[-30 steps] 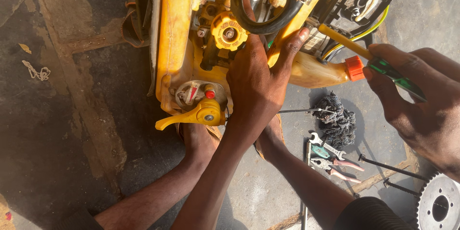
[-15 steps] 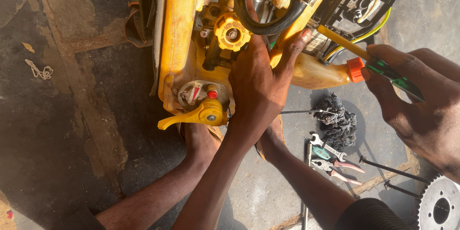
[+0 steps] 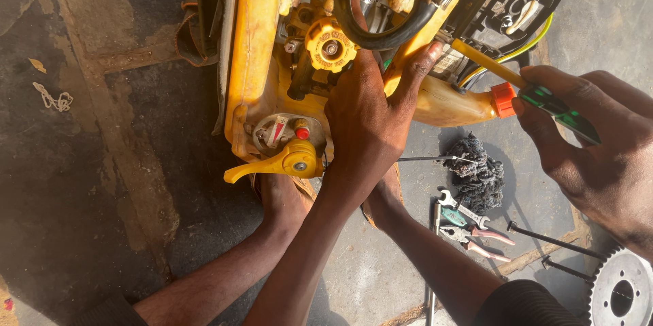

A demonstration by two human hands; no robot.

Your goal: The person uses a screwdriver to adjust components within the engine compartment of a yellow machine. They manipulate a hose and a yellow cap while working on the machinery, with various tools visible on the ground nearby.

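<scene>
Screwdriver [image 3: 544,103] sits clenched in the right hand [image 3: 598,156], its long axis slanting up-left toward the yellow engine [image 3: 262,61]; tip hidden. Left hand [image 3: 367,122], nearer, presses fingers spread against the engine beneath the black hose [image 3: 381,37], clasping nothing

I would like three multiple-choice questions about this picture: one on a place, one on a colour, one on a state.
1. Where do the pliers lie?
A. on the ground beside the dark rag
B. on top of the yellow machine
C. in the left hand

2. What colour is the screwdriver handle?
A. red
B. green
C. white

3. How is the right hand?
A. open and flat
B. closed around the screwdriver
C. resting on the ground

Answers: 1 A, they lie among tools near the rag. 2 B, green shows between the fingers. 3 B, the fingers wrap the handle.
</scene>
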